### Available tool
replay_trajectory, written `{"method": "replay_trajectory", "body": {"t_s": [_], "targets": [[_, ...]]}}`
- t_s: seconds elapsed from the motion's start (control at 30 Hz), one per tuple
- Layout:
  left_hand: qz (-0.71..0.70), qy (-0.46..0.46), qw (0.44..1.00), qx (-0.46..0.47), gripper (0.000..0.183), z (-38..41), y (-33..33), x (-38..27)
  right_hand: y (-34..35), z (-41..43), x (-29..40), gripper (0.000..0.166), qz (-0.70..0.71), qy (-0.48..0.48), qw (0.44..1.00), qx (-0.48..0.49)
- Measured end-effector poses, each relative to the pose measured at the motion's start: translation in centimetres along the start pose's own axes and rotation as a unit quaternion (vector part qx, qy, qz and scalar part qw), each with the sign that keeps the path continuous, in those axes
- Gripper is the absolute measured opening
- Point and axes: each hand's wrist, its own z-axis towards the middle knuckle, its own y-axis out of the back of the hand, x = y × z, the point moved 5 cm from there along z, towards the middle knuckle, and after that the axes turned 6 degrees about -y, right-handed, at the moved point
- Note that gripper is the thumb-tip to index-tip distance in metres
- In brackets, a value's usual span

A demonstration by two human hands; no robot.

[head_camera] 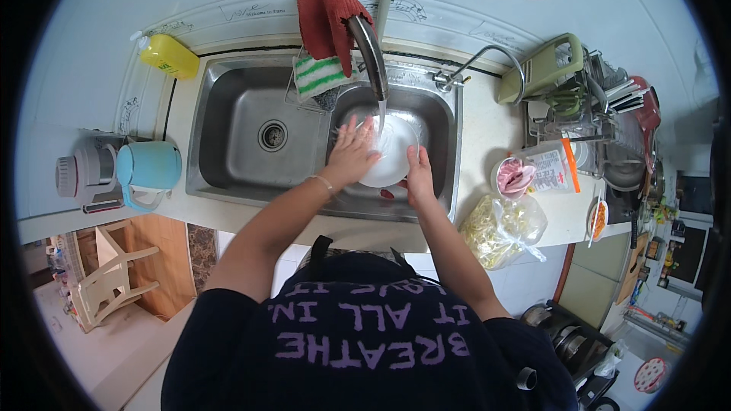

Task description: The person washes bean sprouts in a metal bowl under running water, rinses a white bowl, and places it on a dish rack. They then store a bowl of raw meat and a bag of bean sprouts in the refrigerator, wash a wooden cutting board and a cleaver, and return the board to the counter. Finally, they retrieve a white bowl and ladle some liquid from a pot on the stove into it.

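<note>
A white plate is held over the right basin of the stainless steel sink. My right hand grips its right rim, with the thumb on the upper face. My left hand lies with spread fingers on the plate's left side, under the running water. That stream falls from the curved metal faucet onto the plate. Something small and red shows in the basin below the plate; what it is I cannot tell.
Left lies the second basin. A green-striped sponge rests on a rack below a red cloth. Around the sink stand a yellow bottle, a blue kettle, a bowl of meat, bagged sprouts and a dish rack.
</note>
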Motion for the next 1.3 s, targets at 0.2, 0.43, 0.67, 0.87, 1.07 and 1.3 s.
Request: {"method": "replay_trajectory", "body": {"t_s": [0.2, 0.43, 0.67, 0.87, 1.07, 1.3], "targets": [[-0.084, -0.01, 0.996, 0.017, 0.055, 2.9, -2.2, -6.0, -0.6, 0.7, -0.3, 0.047, 0.067, 0.006, 0.998, 0.011], [-0.16, -0.127, 0.978, -0.033, 0.054, -3.7, 1.7, -3.0, 2.7, 5.7, 2.6, 0.048, -0.121, -0.133, 0.98, 0.089], [-0.345, 0.245, 0.896, -0.137, 0.035, -2.2, 4.9, -3.5, -4.1, 6.1, 3.6, 0.051, -0.131, 0.201, 0.971, 0.015], [-0.402, 0.185, 0.88, -0.171, 0.05, -2.2, -0.3, 1.9, -11.7, -2.5, 2.9, 0.045, -0.463, 0.496, 0.733, 0.052], [-0.391, 0.191, 0.899, -0.048, 0.058, -2.1, 4.3, -1.8, -6.3, 7.6, 1.9, 0.033, -0.342, 0.271, 0.9, -0.013], [-0.343, 0.114, 0.932, 0.02, 0.047, -1.4, 5.5, -1.3, -5.9, 5.3, 2.6, 0.037, -0.458, 0.309, 0.833, 0.001]]}}
